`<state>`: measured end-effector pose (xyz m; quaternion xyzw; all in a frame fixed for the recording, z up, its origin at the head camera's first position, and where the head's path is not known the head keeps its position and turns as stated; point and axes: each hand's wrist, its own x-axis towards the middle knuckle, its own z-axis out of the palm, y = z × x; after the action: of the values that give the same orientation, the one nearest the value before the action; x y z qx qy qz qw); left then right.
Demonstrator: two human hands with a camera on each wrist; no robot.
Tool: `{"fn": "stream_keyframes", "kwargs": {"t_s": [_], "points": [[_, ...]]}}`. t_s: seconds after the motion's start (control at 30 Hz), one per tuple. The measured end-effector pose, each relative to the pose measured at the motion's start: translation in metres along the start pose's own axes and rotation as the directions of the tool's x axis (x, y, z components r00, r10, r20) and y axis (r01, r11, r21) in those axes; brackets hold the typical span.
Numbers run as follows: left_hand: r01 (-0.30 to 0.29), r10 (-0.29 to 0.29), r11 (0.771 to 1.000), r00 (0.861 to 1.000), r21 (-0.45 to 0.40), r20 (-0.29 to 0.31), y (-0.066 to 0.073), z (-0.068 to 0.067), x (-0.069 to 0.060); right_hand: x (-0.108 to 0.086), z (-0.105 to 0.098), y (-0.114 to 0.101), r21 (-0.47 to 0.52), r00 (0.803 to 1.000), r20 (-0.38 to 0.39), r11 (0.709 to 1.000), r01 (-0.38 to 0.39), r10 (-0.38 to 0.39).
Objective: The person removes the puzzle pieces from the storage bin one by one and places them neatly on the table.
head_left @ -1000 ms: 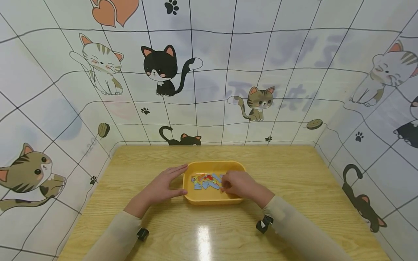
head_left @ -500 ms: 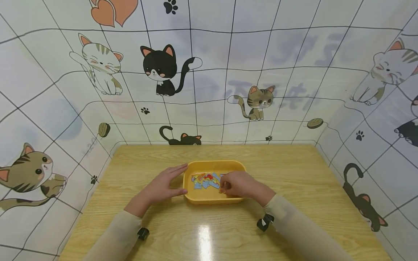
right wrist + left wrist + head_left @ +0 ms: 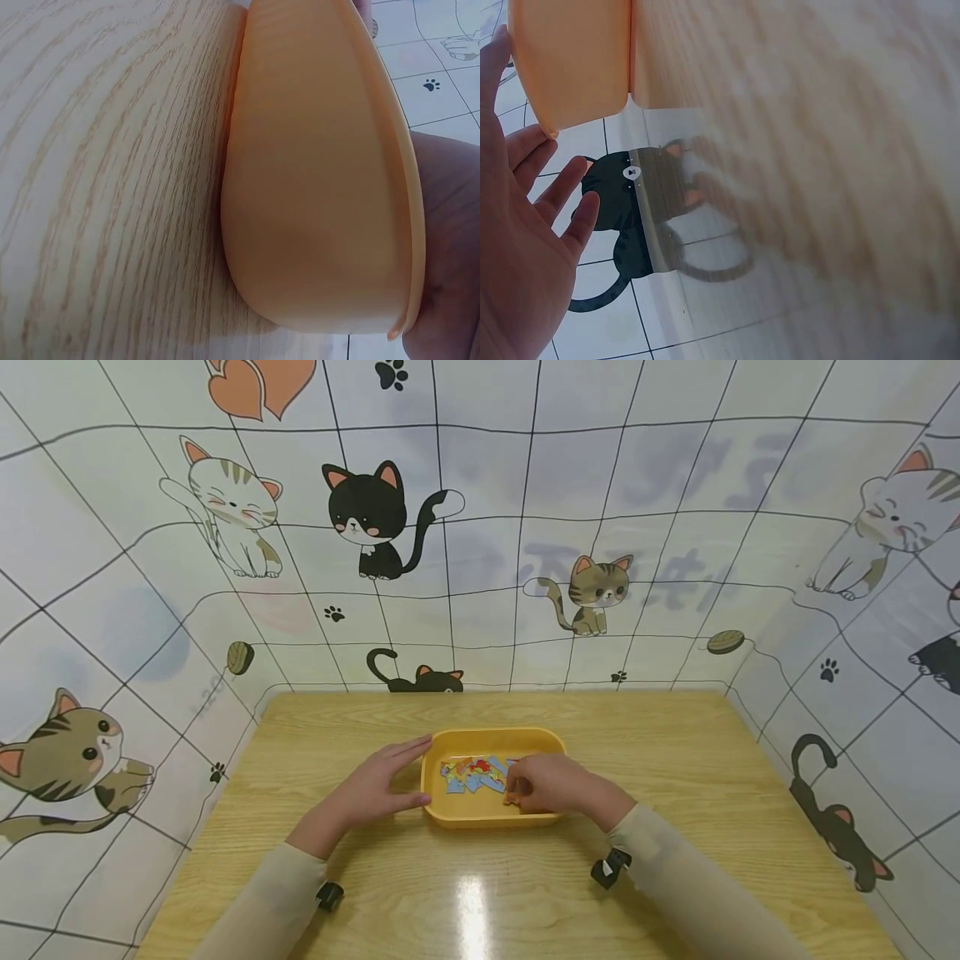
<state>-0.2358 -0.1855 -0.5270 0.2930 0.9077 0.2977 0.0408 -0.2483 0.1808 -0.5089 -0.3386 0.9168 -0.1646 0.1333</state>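
A shallow yellow plastic tray [image 3: 480, 822] stands on the table, with several small flat puzzle pieces [image 3: 474, 774] in blue, red, orange and yellow lying loosely on its floor. My left hand [image 3: 372, 789] touches the tray's left end with fingers and thumb spread and fairly straight; the left wrist view has this hand [image 3: 525, 225] beside the tray wall [image 3: 574, 60]. Inside the tray's right half, my right hand [image 3: 553, 783] has its fingers curled down, pinching a small orange-brown piece [image 3: 512, 799] at the fingertips. In the right wrist view the tray's outer wall [image 3: 322, 172] hides those fingertips.
The light wooden table [image 3: 315, 727] meets walls [image 3: 487, 568] covered in a grid-and-cat print at its back and sides. Black wrist cameras [image 3: 611, 868] sit at both sleeves. Light glares off the tabletop near the front.
My right hand stays over the same part of the tray, its fingertips shifting only slightly with the small orange-brown piece. The left hand keeps its place at the tray's left end.
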Motion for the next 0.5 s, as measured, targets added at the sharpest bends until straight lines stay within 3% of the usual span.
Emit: {"fn": "stream_keyframes", "kwargs": {"t_s": [0.2,0.5], "points": [[-0.005,0.005,1.000,1.000,0.005,-0.003,-0.0007,0.0002,0.0005,-0.0002,-0.0013,0.0010,0.007,1.000,0.001,1.000,0.009,-0.009],[-0.024,0.024,1.000,1.000,0.012,-0.002,-0.0012,0.0005,0.0016,0.0004,-0.0031,0.0041,0.129,1.000,0.003,0.991,0.028,-0.028]]}}
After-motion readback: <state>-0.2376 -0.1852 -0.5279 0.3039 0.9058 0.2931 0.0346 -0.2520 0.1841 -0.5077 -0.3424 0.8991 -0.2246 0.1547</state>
